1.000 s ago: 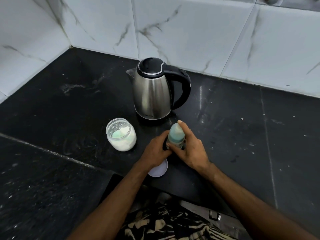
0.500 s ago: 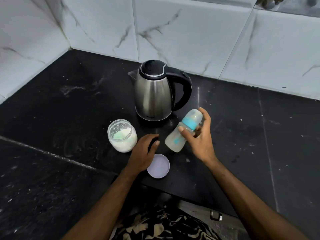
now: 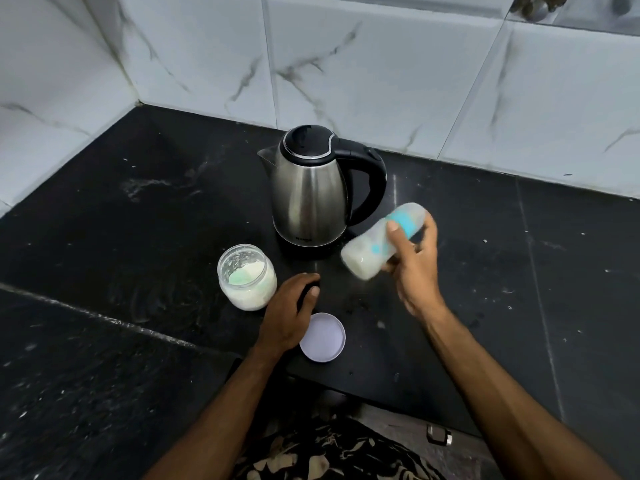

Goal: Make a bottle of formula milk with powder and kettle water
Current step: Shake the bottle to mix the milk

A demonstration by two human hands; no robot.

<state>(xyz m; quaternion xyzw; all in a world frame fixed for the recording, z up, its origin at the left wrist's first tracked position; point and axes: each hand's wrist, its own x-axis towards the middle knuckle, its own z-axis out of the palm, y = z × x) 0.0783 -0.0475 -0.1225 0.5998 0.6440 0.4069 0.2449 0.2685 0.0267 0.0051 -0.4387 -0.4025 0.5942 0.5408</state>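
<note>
Now right hand (image 3: 414,268) grips the tilted bottle (image 3: 382,245); left hand (image 3: 289,315) rests, loosely curled, on counter (image 3: 104,220).

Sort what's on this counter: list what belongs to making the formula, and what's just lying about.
Belongs to the job:
- baby bottle, tilted, milky, held in the right hand
- open powder jar
- kettle, lid shut
- jar lid, lying flat by the left hand

Just lying about:
- small metal clip at the counter's near edge
</note>
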